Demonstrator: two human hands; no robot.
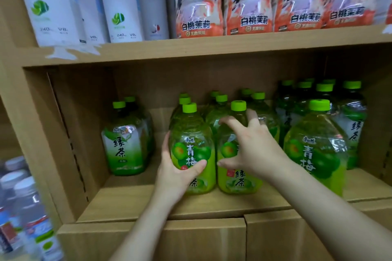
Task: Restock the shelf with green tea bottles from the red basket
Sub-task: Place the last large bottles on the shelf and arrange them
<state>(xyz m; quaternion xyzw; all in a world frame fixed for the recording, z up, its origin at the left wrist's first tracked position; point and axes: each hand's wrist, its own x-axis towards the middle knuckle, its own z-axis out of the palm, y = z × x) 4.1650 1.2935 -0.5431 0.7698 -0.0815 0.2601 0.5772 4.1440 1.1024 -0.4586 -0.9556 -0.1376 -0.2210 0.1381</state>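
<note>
Several green tea bottles with green caps stand on the wooden shelf [131,203]. My left hand [176,174] grips the front-left plum green tea bottle [191,137], which stands upright on the shelf board. My right hand [252,150] hovers with fingers spread in front of the neighbouring bottle [237,180]; its fingertips reach around the bottle's shoulder, and whether they touch it is unclear. Another plum green tea bottle [316,146] stands front right. A plain green tea bottle [125,144] stands at the left. The red basket is out of view.
The shelf above carries white bottles [118,2] and orange peach-jasmine packs [250,6]. Water bottles [31,214] stand blurred at the lower left. A bare strip of shelf board [161,133] lies between the left bottles and the middle group.
</note>
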